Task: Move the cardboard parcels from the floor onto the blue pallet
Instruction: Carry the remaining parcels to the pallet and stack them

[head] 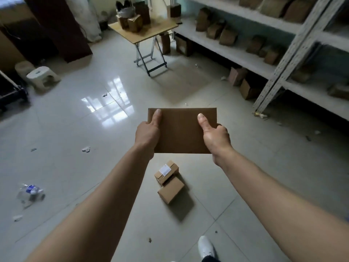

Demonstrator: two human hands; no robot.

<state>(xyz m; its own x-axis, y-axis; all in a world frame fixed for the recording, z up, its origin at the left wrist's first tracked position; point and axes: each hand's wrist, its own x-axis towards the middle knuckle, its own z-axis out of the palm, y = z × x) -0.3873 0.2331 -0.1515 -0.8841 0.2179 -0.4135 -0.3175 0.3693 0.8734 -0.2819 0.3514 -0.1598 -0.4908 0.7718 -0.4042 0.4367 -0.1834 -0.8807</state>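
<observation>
I hold a flat brown cardboard parcel [180, 130] out in front of me, above the floor. My left hand [148, 133] grips its left edge with the thumb on top. My right hand [214, 134] grips its right edge, thumb also on top. Two small cardboard parcels lie on the tiled floor below: one with a white label [166, 172] and a plain one [171, 190] touching it. No blue pallet shows in this view.
A folding table [143, 29] with boxes stands ahead. Metal shelving [283, 59] with many parcels runs along the right wall. A plastic stool [42, 77] is at the left, a crushed bottle [31, 192] and paper scraps on the floor. My white shoe [205, 246] is below.
</observation>
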